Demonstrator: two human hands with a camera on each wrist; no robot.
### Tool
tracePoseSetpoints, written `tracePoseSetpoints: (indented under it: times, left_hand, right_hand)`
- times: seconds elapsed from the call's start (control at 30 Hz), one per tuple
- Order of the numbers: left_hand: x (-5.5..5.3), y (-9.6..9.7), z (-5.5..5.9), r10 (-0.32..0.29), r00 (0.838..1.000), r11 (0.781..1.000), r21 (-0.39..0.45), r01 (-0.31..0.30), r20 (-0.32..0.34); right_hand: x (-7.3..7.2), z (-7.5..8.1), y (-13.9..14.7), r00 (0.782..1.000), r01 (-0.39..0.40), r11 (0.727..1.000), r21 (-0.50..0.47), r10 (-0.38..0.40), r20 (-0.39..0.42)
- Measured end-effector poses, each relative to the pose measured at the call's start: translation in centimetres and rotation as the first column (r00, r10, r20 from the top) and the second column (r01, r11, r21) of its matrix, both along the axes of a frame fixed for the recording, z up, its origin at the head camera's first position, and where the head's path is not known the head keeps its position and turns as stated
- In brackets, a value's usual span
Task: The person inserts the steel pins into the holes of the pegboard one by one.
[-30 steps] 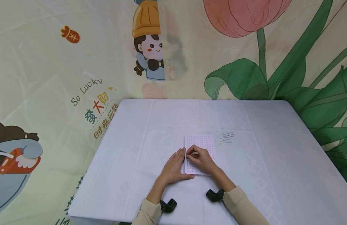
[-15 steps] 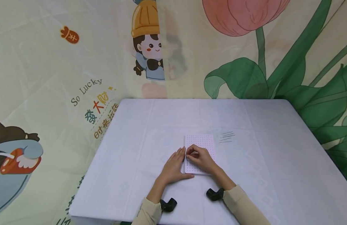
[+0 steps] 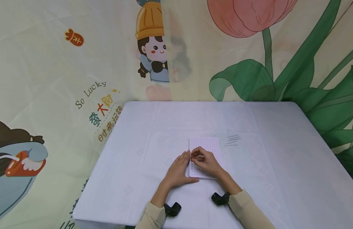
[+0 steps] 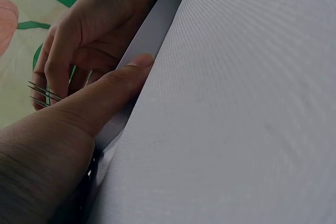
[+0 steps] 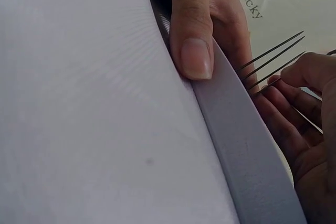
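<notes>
A white pegboard block (image 3: 209, 143) with a grid of small holes lies on the table. My left hand (image 3: 177, 170) steadies it, straight fingers along its left side and thumb along the near edge. Over the board's left part, my right hand (image 3: 207, 163) pinches a thin dark metal pin (image 5: 269, 86) between thumb and index finger. In the right wrist view, several upright pins (image 5: 278, 56) stand in a row beside that one. The left wrist view shows the pins (image 4: 41, 88) past my left thumb. The pinched pin's lower end is hidden.
Several loose pins (image 3: 232, 140) lie spread on the white tablecloth (image 3: 147, 136), just right of the board's far corner. A patterned cloth backdrop (image 3: 113, 57) hangs behind and to the left of the table. Each wrist wears a black camera (image 3: 220, 198).
The head view has shifted slightly. Both hands keep almost the same place at the board, the right one still pinching at the left column.
</notes>
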State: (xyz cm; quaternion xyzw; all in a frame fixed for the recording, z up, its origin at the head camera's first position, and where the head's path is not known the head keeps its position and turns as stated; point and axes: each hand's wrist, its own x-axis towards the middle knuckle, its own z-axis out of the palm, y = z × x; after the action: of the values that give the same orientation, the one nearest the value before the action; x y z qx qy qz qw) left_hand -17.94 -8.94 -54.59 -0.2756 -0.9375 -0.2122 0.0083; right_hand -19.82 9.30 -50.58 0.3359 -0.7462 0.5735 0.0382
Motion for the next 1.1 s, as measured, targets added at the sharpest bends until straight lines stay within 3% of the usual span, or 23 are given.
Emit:
tracePoseSetpoints:
  times: [0.17,0.33,0.5,0.67,0.83,1.0,1.1]
  left_hand:
    - [0.0,0.0,0.1,-0.001,1.0,1.0,-0.015,0.001,-0.005]
    - [0.1,0.1,0.3,0.0,1.0,1.0,-0.021,0.0,-0.011]
    - [0.3,0.2,0.5,0.02,1.0,1.0,-0.018,-0.02,0.016]
    - [0.4,0.2,0.5,0.034,0.999,0.999,-0.007,-0.034,0.029]
    - [0.4,0.3,0.3,0.033,0.999,0.999,-0.007,-0.033,0.031]
    - [0.4,0.2,0.3,0.036,0.999,0.999,-0.009,-0.036,0.014]
    - [0.4,0.3,0.2,0.034,0.999,0.999,-0.01,-0.034,0.015]
  right_hand:
    - [0.1,0.1,0.1,1.0,0.01,1.0,-0.024,-0.01,0.001]
    - [-0.2,-0.3,0.7,0.999,0.041,0.993,-0.107,-0.038,0.026]
    - [-1.5,-1.9,2.6,0.986,0.167,0.979,-0.116,-0.163,0.045]
    - [-3.1,-3.2,5.9,0.938,0.346,0.931,-0.119,-0.339,0.077]
    - [-4.3,-3.5,9.5,0.889,0.457,0.878,-0.141,-0.453,0.065]
    - [-5.3,-4.0,12.6,0.81,0.586,0.81,-0.002,-0.586,0.011]
    - [-5.5,-4.4,14.3,0.779,0.625,0.775,0.092,-0.627,-0.015]
